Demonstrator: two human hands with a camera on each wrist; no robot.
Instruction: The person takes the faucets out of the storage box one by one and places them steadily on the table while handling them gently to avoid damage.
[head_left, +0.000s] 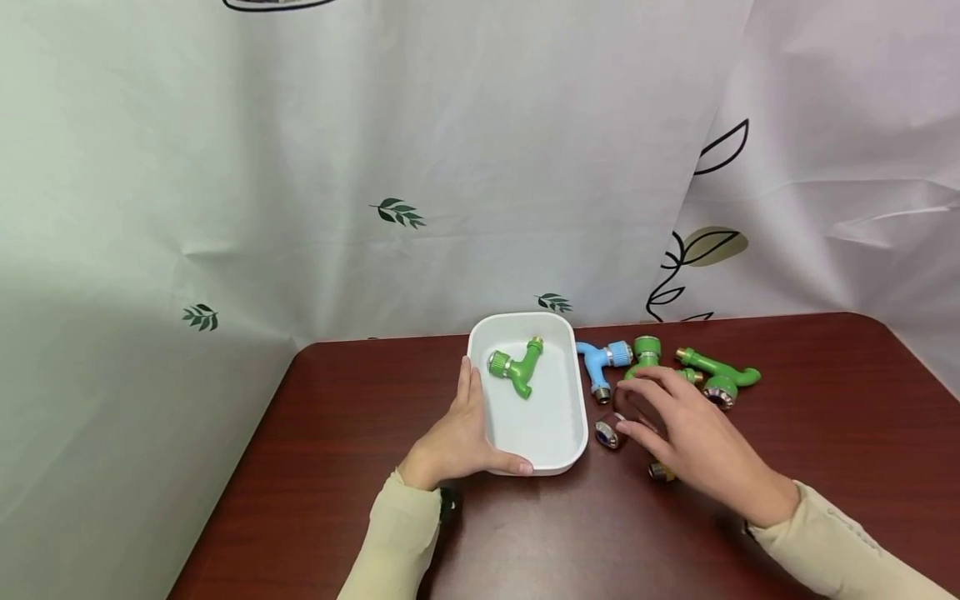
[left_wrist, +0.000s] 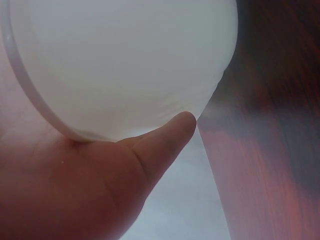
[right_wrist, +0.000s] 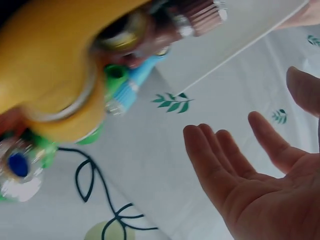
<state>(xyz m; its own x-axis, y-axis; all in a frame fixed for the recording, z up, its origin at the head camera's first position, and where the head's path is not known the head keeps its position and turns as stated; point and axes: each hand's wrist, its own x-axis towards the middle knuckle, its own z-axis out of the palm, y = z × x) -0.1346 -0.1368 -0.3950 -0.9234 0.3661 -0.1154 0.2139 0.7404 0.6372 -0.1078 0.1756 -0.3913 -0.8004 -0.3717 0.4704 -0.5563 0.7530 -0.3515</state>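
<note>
A white plastic tray (head_left: 551, 425) stands on the table with a green faucet (head_left: 522, 368) lying in it. My left hand (head_left: 461, 433) rests against the tray, fingers straight along its left side and thumb along its front edge. My right hand (head_left: 690, 437) hovers over loose faucets right of the tray, fingers loosely bent and holding nothing. Below its fingertips lies a brown faucet (head_left: 609, 432) with a chrome knob end, partly hidden. A yellow faucet (right_wrist: 45, 55) looms large in the right wrist view; in the head view my right hand covers most of it.
A blue faucet (head_left: 597, 360) lies just right of the tray. Further right are green faucets, one (head_left: 647, 350) partly behind my right hand and another (head_left: 723, 373) beyond it. A white cloth (head_left: 480, 183) with leaf prints hangs behind the dark red table (head_left: 360, 417).
</note>
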